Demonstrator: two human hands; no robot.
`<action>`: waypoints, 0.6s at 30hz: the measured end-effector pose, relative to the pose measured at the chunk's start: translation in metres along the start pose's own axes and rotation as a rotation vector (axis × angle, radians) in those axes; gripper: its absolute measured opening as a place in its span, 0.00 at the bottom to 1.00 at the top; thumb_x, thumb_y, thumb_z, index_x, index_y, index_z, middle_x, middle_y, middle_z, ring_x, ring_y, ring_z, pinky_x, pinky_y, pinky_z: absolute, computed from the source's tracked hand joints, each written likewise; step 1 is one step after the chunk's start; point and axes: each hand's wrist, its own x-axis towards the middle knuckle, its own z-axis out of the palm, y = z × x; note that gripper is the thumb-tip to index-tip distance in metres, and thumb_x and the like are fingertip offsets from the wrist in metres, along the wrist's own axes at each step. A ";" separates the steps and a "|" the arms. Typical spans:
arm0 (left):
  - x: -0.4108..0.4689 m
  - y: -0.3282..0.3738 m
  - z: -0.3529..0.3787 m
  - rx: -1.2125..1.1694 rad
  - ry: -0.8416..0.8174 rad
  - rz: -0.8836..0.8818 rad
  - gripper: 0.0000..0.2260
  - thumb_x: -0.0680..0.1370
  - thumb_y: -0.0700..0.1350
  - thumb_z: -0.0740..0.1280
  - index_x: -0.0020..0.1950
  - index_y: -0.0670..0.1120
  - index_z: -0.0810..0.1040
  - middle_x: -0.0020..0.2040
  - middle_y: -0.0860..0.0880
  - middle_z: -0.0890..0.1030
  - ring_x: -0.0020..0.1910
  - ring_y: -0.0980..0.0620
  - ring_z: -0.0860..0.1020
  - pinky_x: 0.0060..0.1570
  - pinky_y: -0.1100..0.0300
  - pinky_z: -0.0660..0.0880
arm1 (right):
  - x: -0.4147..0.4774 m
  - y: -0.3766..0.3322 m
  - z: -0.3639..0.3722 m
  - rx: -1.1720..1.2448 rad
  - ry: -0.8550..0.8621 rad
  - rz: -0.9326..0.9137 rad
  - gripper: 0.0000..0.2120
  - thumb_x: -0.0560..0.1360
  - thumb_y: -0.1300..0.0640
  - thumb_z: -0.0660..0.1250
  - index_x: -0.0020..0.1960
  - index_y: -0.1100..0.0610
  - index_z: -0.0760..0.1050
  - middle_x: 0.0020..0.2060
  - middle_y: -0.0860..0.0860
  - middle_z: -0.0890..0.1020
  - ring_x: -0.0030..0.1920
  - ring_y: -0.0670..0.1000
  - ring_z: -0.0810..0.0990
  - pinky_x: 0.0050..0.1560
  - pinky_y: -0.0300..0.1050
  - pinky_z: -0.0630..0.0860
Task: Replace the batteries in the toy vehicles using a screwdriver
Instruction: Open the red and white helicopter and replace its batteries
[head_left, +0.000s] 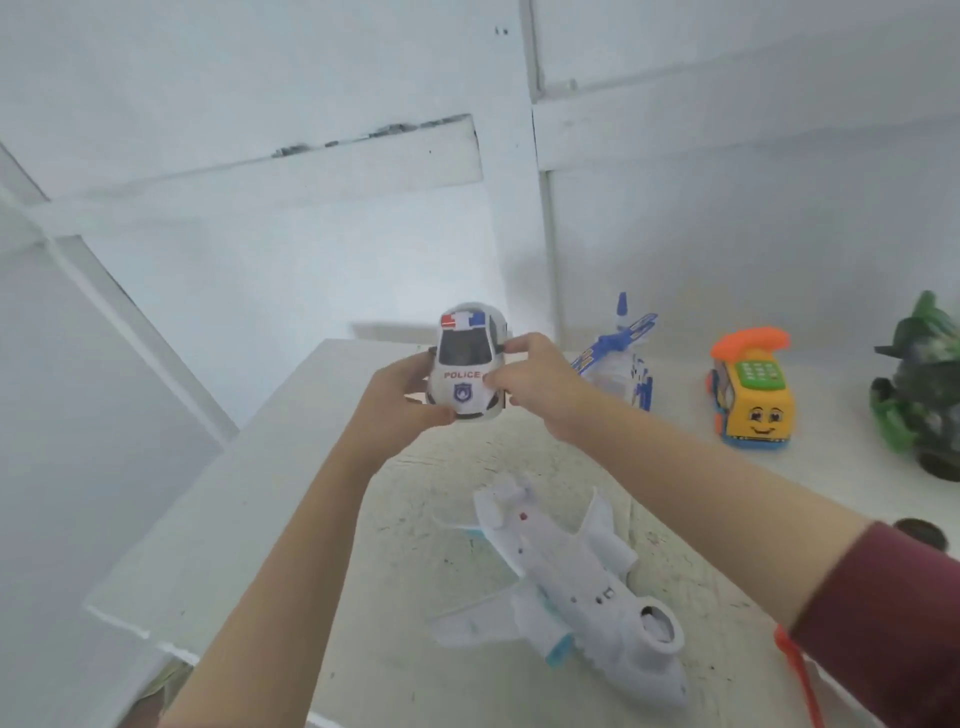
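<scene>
Tabletop (291, 519) lay below, white plane (571, 587) on it. Police car (467, 364) was upright above far end, nose toward me. My left hand (400, 405) gripped it from left, right hand (535, 387) pinched from right. Underside faced down, probably needed flipping.

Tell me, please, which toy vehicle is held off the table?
The white police car, held between the left hand and right hand; the airplane, blue helicopter, yellow phone bus and green toy rest on the table.
</scene>
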 end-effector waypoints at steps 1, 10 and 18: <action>0.007 -0.008 0.003 0.013 -0.029 -0.027 0.25 0.68 0.28 0.71 0.56 0.54 0.77 0.50 0.57 0.83 0.50 0.57 0.80 0.45 0.65 0.74 | 0.006 0.004 0.005 -0.007 0.019 0.039 0.14 0.76 0.68 0.63 0.59 0.60 0.68 0.49 0.53 0.74 0.50 0.52 0.74 0.41 0.42 0.77; 0.042 -0.061 0.035 -0.036 -0.232 -0.275 0.21 0.67 0.28 0.71 0.57 0.44 0.78 0.48 0.50 0.83 0.49 0.50 0.81 0.50 0.59 0.76 | 0.042 0.052 0.025 -0.032 0.094 0.278 0.16 0.74 0.68 0.59 0.61 0.62 0.73 0.49 0.58 0.80 0.51 0.56 0.79 0.54 0.51 0.77; 0.048 -0.074 0.047 -0.120 -0.157 -0.273 0.38 0.69 0.30 0.74 0.75 0.43 0.62 0.67 0.46 0.74 0.55 0.52 0.77 0.39 0.69 0.72 | 0.037 0.060 0.024 -0.183 0.066 0.120 0.24 0.76 0.66 0.59 0.71 0.55 0.63 0.56 0.52 0.76 0.49 0.50 0.74 0.35 0.36 0.71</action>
